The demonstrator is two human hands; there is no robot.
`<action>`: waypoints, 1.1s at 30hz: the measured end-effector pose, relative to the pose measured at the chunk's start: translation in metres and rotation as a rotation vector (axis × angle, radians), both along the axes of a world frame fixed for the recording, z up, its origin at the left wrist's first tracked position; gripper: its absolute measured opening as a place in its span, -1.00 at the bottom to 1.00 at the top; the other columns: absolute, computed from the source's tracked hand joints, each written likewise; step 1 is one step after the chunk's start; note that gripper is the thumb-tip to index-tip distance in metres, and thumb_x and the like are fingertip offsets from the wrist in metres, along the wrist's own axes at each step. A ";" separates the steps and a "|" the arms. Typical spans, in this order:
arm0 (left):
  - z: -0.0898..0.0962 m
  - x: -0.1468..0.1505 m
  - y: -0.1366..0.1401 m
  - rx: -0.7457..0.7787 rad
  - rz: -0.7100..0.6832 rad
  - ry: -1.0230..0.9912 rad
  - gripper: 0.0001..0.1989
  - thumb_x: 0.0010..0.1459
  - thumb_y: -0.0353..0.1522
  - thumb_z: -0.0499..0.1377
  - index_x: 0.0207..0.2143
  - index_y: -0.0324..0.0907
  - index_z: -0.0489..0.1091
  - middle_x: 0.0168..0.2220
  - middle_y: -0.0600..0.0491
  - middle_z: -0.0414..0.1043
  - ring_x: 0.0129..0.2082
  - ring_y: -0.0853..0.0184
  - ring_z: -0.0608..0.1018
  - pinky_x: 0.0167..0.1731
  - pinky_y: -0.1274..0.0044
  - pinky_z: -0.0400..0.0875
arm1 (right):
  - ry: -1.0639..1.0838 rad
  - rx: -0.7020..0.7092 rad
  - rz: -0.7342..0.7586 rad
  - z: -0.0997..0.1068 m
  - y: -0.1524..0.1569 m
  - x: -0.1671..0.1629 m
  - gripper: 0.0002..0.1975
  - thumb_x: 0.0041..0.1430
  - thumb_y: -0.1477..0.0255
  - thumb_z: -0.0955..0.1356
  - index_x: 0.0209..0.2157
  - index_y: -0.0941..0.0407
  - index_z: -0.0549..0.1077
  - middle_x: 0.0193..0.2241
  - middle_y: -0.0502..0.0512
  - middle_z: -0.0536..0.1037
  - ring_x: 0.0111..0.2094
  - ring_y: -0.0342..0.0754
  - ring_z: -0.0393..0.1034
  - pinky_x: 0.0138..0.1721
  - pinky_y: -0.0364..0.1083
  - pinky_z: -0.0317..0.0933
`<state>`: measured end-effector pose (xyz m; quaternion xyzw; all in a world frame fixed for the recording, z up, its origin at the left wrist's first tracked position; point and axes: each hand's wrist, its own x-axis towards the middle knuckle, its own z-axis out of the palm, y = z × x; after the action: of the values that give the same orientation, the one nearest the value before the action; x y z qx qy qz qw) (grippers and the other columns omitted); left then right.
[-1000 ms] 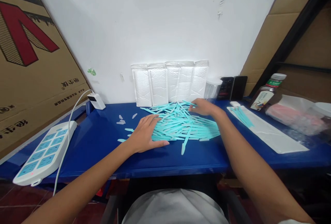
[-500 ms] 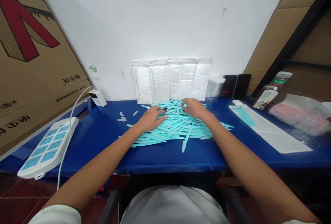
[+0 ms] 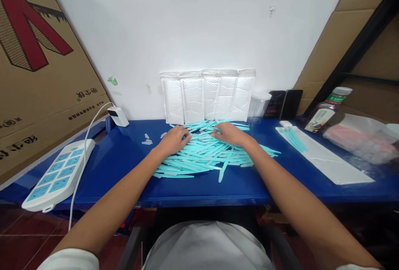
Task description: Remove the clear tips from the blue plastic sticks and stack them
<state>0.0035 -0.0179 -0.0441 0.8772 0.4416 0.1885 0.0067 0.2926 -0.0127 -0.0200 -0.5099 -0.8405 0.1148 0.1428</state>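
Observation:
A heap of slim turquoise eyebrow razors [image 3: 199, 151] lies spread across the blue table, pointing many ways. At its left side rests my left hand [image 3: 175, 140], fingers curved and thumb a little apart, with no razor visible in its grip. My right hand [image 3: 229, 133] is over the upper right of the heap. Its thumb and fingers are closed together, and a turquoise razor shows at the fingertips. Several small translucent caps [image 3: 147, 140] lie left of the heap. A white padded bubble mailer [image 3: 336, 162] lies flat at the right with several razors [image 3: 293, 139] on it.
Several white bubble mailers [image 3: 193, 99] lean on the wall behind the heap. Right of them stand a clear plastic jar [image 3: 258, 105], dark phones [image 3: 291, 104] and a bottle [image 3: 327, 110]. A power strip [image 3: 59, 176] with a white cable and a small white device [image 3: 117, 116] are at left.
My left hand has moved left and slightly away from me, to the heap's edge. The right hand has shifted slightly left, its fingers more drawn together. Some razors at the left edge have shifted.

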 end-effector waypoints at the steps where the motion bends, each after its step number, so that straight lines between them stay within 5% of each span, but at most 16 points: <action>1: 0.000 -0.002 0.001 -0.002 0.011 0.013 -0.58 0.48 -0.12 -0.01 -0.15 -0.20 0.52 -0.13 -0.16 0.52 -0.04 0.05 0.51 -0.07 0.29 0.42 | -0.009 0.006 -0.015 0.001 0.000 0.002 -0.78 0.39 0.33 0.39 -0.24 0.17 0.63 -0.38 0.14 0.61 -0.41 -0.06 0.38 -0.36 -0.11 0.02; 7: 0.000 -0.009 0.005 0.021 0.059 0.067 -0.64 0.44 -0.16 0.05 -0.20 -0.20 0.54 -0.19 -0.15 0.52 -0.08 0.04 0.51 -0.14 0.31 0.42 | -0.002 -0.049 0.036 0.004 -0.003 0.005 -0.65 0.24 0.10 0.50 -0.21 0.12 0.62 -0.31 0.12 0.60 -0.36 -0.04 0.40 -0.38 -0.12 0.05; 18: 0.003 -0.013 0.008 0.038 0.015 -0.062 -0.76 0.39 -0.26 0.11 -0.08 -0.17 0.52 -0.13 -0.11 0.54 -0.05 0.09 0.52 -0.06 0.33 0.38 | 0.032 0.047 -0.028 0.004 0.002 0.014 -0.82 0.27 0.31 0.48 -0.18 0.11 0.61 -0.24 0.14 0.62 -0.26 0.00 0.45 -0.31 -0.12 0.10; 26: 0.028 -0.023 0.000 -0.298 -0.013 -0.100 -0.47 -0.04 0.10 0.44 -0.26 -0.15 0.58 -0.49 0.15 0.33 -0.50 0.36 0.36 -0.47 0.49 0.12 | 0.094 -0.060 0.123 0.009 -0.012 -0.004 -0.62 0.18 0.09 0.50 -0.20 0.13 0.64 -0.35 0.06 0.55 -0.37 -0.07 0.34 -0.33 -0.12 0.06; 33: 0.026 -0.032 0.007 -0.187 0.051 -0.082 -0.51 0.19 0.10 0.26 -0.30 -0.16 0.59 -0.51 0.09 0.36 -0.50 0.33 0.39 -0.43 0.48 0.14 | 0.105 -0.041 0.092 0.008 -0.012 -0.002 -0.66 0.22 0.13 0.48 -0.23 0.13 0.64 -0.42 0.04 0.51 -0.41 -0.08 0.31 -0.36 -0.12 0.03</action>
<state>-0.0283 -0.0111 -0.0179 0.8527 0.4789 0.1822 0.1019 0.2903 -0.0249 -0.0116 -0.4668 -0.8518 0.1651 0.1710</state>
